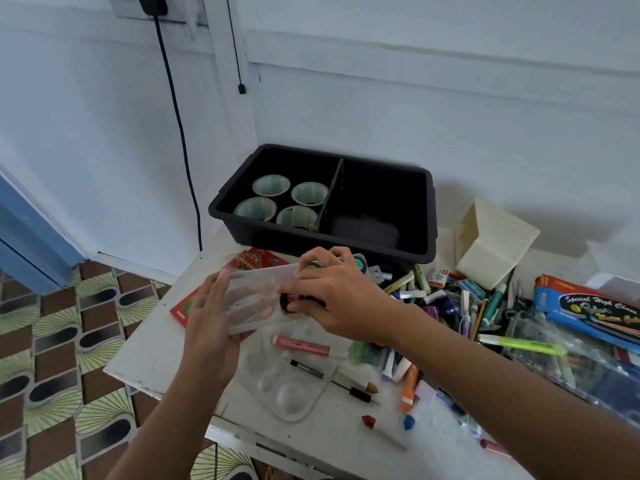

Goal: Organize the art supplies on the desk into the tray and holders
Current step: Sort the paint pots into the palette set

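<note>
You are holding the clear case point(254, 301) just in front of the black tray point(381, 252), lifted off the bench point(145, 362). Your left hand point(211, 327) is gripping its left end, thumb on the edge and fingers point(252, 308) spread underneath, showing through the plastic. Your right hand point(334, 296) is clamping the right end, fingers curling over the far edge; small dark round pieces point(301, 300) are sitting under that palm, too hidden to name.

The tray is standing against the wall, split by a divider, with four pale green cups point(272, 185) in its left compartment. A red pack point(183, 310) is lying in front of the tray's left corner, below the case. Nearer you than the tray, a clear palette point(285, 386) and a pink marker point(299, 344) are lying on the bench. To the tray's right, a cream holder point(491, 244) is tilting, with a heap of markers point(450, 299) before it. Farther right, a blue box point(588, 306) is reading "Special High Class"; its other print is too blurred.
</note>
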Motion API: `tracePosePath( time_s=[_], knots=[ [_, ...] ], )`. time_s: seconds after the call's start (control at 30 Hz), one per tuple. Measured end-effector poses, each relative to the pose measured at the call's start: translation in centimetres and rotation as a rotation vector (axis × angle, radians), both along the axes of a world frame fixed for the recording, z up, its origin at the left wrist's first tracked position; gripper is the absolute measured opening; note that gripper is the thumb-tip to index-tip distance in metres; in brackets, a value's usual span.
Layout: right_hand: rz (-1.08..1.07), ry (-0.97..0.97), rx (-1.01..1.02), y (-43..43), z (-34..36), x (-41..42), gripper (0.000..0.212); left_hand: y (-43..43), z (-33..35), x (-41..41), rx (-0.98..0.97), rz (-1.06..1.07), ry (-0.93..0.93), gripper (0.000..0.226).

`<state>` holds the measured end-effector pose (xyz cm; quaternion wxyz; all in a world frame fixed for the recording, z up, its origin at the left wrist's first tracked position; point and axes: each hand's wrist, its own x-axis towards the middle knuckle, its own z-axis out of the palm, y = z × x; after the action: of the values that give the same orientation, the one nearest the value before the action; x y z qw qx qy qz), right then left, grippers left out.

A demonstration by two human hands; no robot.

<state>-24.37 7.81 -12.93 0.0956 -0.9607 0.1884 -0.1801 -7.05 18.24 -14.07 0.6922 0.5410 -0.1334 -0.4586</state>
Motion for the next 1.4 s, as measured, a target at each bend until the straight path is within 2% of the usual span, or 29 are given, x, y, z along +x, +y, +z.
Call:
tracePosePath(
  time_s=[0.07,0.17,0.3,0.37,0.43,0.57,0.67,0.73,0.83,0.9,0.97,1.07,1.27,1.4],
  knots=[
    [-0.011,0.005,-0.004,0.0,0.0,-0.1,0.030,0.0,0.0,0.2,0.013,0.003,0.000,0.042],
    [-0.045,-0.052,0.012,0.1,0.0,-0.5,0.036,-0.3,-0.3,0.5,0.017,-0.020,-0.047,0.036],
    [-0.200,-0.362,0.086,-0.3,1.5,-2.2,0.017,-0.5,-0.2,0.6,0.018,-0.041,-0.030,0.038],
    [-0.235,-0.438,0.139,-0.7,1.8,-4.2,0.011,-0.5,-0.3,0.5,0.013,-0.047,-0.038,0.039],
    [-0.247,-0.368,0.194,-0.7,1.1,-6.4,0.010,-0.5,-0.5,0.8,0.005,-0.040,-0.042,0.040],
    [-0.249,-0.053,0.131,0.0,-2.2,-9.7,0.010,-0.7,-1.1,1.6,0.014,-0.024,-0.032,0.040],
    [-0.265,0.196,0.051,0.5,-4.5,-11.0,0.035,-1.0,-1.2,2.1,-0.001,-0.030,-0.053,0.023],
    [-0.278,0.263,0.009,0.6,-5.1,-11.3,0.043,-1.1,-1.2,2.2,0.002,-0.040,-0.047,0.019],
    [-0.291,0.285,-0.028,0.7,-5.2,-11.1,0.040,-1.2,-1.2,2.1,-0.009,-0.053,-0.073,0.010],
    [-0.294,0.187,0.059,0.8,-4.6,-11.1,0.037,-1.2,-1.1,1.9,-0.011,-0.070,-0.130,0.013],
    [-0.326,-0.042,0.263,1.0,-3.3,-10.6,0.033,-1.2,-1.1,1.8,-0.011,-0.080,-0.184,0.019],
    [-0.355,-0.327,0.386,1.2,-0.7,-8.8,0.034,-1.3,-1.0,1.5,-0.005,-0.048,-0.077,0.016],
    [-0.214,-0.478,0.455,1.5,3.0,-3.5,0.024,-1.2,-1.3,0.9,0.045,-0.096,-0.043,0.036],
    [-0.194,-0.451,0.414,0.6,4.1,-0.8,0.034,-1.0,-1.3,0.4,0.013,-0.070,-0.019,0.039]
  ],
)
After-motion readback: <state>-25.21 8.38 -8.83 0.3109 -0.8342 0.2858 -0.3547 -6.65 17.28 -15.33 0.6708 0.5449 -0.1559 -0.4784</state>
